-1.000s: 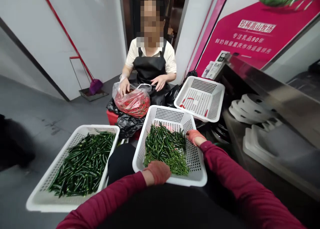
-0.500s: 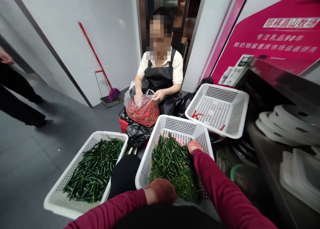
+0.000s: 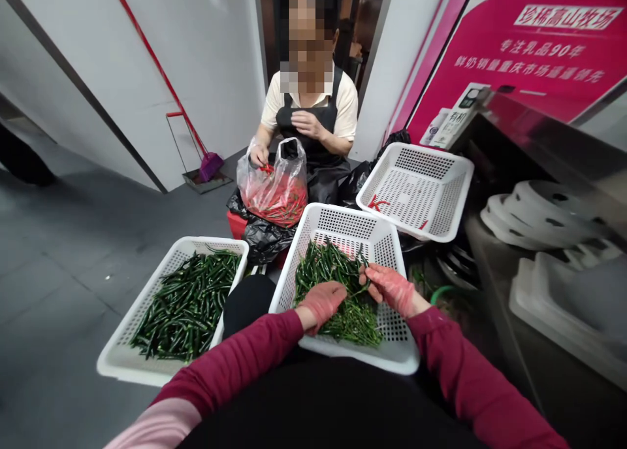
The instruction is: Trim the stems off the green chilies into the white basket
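My left hand (image 3: pixel 323 303), in a reddish glove, is closed low over the green chilies (image 3: pixel 318 269) in the middle white basket (image 3: pixel 278 299). A thin green stem shows at its fingertips. My right hand (image 3: pixel 389 287), gloved alike, pinches a green chili (image 3: pixel 363 259) above the same basket's right side. Many thin green stems (image 3: pixel 350 325) lie in the near part of this basket. To the left, another white basket (image 3: pixel 115 357) holds a heap of green chilies (image 3: pixel 189 305).
Across from me a person in a black apron (image 3: pixel 313 119) has one hand at a clear bag of red chilies (image 3: pixel 281 197). A white basket (image 3: pixel 416 181) with few red chilies stands behind right. Steel shelving with white containers (image 3: pixel 543 214) is at right; a dustpan (image 3: pixel 206 182) stands left.
My right hand has come back from the basket's far right side, and my left hand has risen; they are now closer together. The person opposite has raised one hand to the chest.
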The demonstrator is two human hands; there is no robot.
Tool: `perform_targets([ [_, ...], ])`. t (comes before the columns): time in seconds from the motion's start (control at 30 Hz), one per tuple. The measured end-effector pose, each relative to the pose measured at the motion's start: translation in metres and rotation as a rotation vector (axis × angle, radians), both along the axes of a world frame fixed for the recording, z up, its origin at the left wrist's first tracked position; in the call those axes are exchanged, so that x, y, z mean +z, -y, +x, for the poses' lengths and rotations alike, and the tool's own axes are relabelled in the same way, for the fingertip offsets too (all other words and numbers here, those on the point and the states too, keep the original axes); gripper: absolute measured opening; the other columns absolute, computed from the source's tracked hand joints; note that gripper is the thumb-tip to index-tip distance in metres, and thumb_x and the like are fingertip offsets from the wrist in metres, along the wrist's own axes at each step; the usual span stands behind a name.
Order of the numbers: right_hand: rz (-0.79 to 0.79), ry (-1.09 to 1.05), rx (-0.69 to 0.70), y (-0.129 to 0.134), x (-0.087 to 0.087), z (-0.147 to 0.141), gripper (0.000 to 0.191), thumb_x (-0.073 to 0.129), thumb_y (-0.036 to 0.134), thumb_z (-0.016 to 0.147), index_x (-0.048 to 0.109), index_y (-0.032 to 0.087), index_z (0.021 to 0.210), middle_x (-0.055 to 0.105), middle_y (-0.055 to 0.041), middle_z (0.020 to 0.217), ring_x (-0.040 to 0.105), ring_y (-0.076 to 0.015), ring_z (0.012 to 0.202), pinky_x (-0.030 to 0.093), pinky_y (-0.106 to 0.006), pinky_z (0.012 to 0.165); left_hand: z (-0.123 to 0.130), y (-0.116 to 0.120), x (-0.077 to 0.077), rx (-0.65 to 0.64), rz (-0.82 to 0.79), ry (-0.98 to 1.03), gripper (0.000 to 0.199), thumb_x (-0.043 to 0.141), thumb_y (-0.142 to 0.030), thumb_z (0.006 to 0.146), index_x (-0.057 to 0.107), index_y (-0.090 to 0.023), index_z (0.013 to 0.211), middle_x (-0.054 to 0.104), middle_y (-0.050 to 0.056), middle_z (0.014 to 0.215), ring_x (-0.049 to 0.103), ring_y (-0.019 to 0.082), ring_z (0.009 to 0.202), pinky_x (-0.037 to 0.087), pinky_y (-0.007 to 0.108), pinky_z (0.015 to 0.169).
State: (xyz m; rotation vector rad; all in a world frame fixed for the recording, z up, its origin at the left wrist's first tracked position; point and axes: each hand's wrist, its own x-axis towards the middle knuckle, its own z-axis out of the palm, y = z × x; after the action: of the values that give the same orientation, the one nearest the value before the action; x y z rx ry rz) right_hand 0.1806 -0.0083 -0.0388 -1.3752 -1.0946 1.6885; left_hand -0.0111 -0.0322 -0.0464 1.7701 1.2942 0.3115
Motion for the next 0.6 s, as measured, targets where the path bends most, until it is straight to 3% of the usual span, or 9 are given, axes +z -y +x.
perform_targets([
  [0.13, -0.144, -0.264, -0.072, 0.024, 0.012, -0.011, 0.029, 0.067, 0.033, 0.065, 0.055, 0.016, 0.086, 0.060, -0.0001, 0.069, 0.044, -0.0046, 0.039, 0.031, -0.016, 0.033, 0.009, -0.002, 0.006, -0.192, 0.233, 0.006, 0.033, 0.032, -0.035, 0.085, 0.060, -0.019, 0.084, 0.060, 0.001, 0.085, 0.052, 0.014, 0.083, 0.038, 0.023, 0.079],
  [0.27, -0.177, -0.238, -0.254, 0.037, 0.000, -0.029, 0.026, 0.067, 0.032, 0.064, 0.052, 0.017, 0.078, 0.061, 0.0008, 0.068, 0.040, -0.0028, 0.035, 0.028, -0.016, 0.032, 0.011, 0.005, -0.003, -0.323, 0.187, -0.142, 0.026, 0.038, -0.026, 0.082, 0.060, -0.016, 0.070, 0.061, 0.005, 0.076, 0.054, 0.015, 0.078, 0.040, 0.025, 0.076],
  [0.33, -0.091, -0.123, -0.306, 0.046, -0.009, -0.041, 0.024, 0.063, 0.036, 0.067, 0.049, 0.018, 0.075, 0.062, 0.0003, 0.068, 0.038, -0.0035, 0.033, 0.027, -0.018, 0.032, 0.009, 0.005, -0.014, -0.355, 0.172, -0.177, 0.019, 0.048, -0.025, 0.077, 0.060, -0.015, 0.065, 0.061, 0.005, 0.070, 0.055, 0.017, 0.075, 0.041, 0.026, 0.074],
  [0.43, 0.087, 0.156, -0.275, 0.057, -0.017, -0.057, 0.019, 0.054, 0.037, 0.073, 0.050, 0.019, 0.077, 0.062, -0.0001, 0.066, 0.041, -0.0069, 0.036, 0.031, -0.021, 0.036, 0.010, 0.001, -0.030, -0.435, 0.141, -0.241, 0.012, 0.061, -0.022, 0.064, 0.057, -0.016, 0.055, 0.057, 0.005, 0.056, 0.056, 0.019, 0.069, 0.043, 0.028, 0.073],
  [0.53, 0.362, 0.520, -0.138, 0.055, -0.015, -0.057, 0.017, 0.056, 0.035, 0.071, 0.056, 0.020, 0.079, 0.063, -0.0028, 0.072, 0.054, -0.0136, 0.058, 0.040, -0.024, 0.054, 0.013, -0.007, -0.037, -0.501, 0.090, -0.330, 0.018, 0.067, -0.019, 0.057, 0.053, -0.018, 0.046, 0.053, 0.002, 0.048, 0.054, 0.018, 0.065, 0.043, 0.030, 0.076],
  [0.6, 0.482, 0.761, -0.100, 0.040, -0.011, -0.046, 0.017, 0.056, 0.036, 0.071, 0.059, 0.020, 0.076, 0.064, -0.0053, 0.077, 0.056, -0.0177, 0.075, 0.039, -0.026, 0.066, 0.010, -0.014, -0.034, -0.406, 0.038, -0.281, 0.019, 0.066, -0.022, 0.059, 0.052, -0.018, 0.046, 0.053, 0.002, 0.048, 0.054, 0.018, 0.065, 0.042, 0.029, 0.077],
])
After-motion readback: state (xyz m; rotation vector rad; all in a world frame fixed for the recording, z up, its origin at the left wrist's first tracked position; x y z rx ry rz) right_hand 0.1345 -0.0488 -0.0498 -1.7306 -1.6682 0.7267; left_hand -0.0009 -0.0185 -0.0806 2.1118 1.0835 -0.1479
